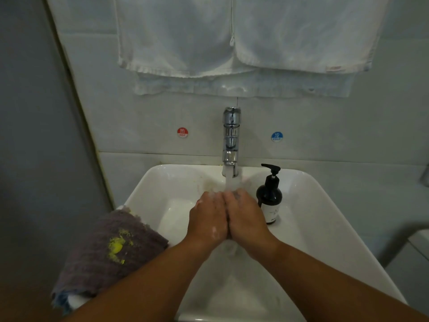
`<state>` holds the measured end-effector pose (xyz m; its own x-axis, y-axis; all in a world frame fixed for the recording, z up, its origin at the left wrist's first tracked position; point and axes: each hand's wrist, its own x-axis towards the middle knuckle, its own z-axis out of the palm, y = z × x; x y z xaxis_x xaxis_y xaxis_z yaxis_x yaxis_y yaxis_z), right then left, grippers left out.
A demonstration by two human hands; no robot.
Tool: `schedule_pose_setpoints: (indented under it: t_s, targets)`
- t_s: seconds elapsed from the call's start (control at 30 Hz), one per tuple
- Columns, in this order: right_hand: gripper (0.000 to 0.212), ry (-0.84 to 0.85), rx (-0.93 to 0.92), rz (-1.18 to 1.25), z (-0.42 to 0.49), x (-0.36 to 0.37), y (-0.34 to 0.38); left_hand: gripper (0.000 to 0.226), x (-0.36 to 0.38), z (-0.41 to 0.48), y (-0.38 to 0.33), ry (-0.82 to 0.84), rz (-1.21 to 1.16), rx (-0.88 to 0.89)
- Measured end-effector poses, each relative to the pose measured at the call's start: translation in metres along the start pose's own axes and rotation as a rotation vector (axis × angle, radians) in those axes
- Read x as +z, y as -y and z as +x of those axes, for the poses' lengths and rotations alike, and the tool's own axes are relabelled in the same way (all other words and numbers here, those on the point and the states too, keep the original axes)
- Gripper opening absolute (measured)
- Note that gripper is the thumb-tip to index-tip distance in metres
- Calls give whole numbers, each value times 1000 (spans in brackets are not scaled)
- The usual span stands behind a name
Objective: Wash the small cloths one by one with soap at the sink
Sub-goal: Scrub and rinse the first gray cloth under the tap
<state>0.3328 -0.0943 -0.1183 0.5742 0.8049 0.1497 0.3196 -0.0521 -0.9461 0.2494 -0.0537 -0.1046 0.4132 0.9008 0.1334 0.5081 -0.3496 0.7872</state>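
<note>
Your left hand (207, 219) and right hand (246, 219) press together, sudsy, under the tap (231, 135) stream. I cannot tell whether they grip a cloth. The stained cloths (111, 249) sit on the sink (325, 205) rim's left side. This looks like rinsing; next, reach for the top one.
</note>
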Motion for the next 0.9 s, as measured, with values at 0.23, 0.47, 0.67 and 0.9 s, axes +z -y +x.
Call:
schedule_pose_setpoints:
  t_s: [0.23,0.47,0.67,0.9]
  targets:
    - [24,-12,-12,-98,6,-1,0,25,0,0,-5,-27,316,122]
    - [39,-21,-19,27,0,-4,6,29,-1,-1,4,-110,-301,-68]
    - [18,67,13,271,2,-10,4,16,-5,2,8,49,-574,-187]
    - [14,110,53,328,-3,-7,7,16,0,3,11,-37,-449,-74]
